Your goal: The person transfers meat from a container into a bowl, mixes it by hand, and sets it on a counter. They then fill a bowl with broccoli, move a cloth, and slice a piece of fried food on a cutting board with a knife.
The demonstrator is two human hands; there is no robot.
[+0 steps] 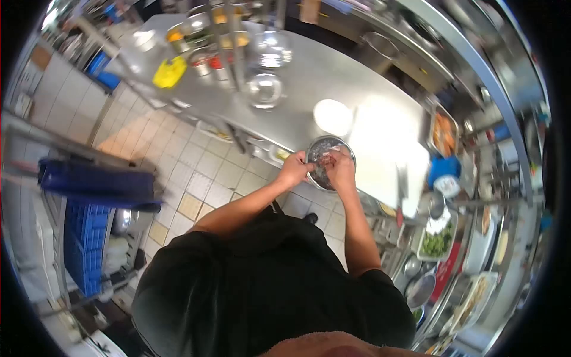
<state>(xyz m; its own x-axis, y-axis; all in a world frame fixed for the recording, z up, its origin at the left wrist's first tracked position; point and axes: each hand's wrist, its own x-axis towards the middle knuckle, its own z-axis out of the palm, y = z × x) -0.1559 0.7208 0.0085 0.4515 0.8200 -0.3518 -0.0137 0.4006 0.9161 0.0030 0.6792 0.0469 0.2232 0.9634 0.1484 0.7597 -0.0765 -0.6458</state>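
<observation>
A round metal bowl is at the front edge of the steel counter, close to my body. My left hand grips the bowl's left rim, thumb at the edge. Inside the bowl, my right hand has its fingers closed around some reddish, meat-like pieces. The bowl's inside looks dark and wet, and its contents are partly hidden by my right hand. Just behind the bowl stands a white round container.
On the right, a knife lies on a white cutting board. Beyond are a blue scale, a tray of orange food and a container of greens. Metal bowls and a yellow cloth-like item sit on the counter's left.
</observation>
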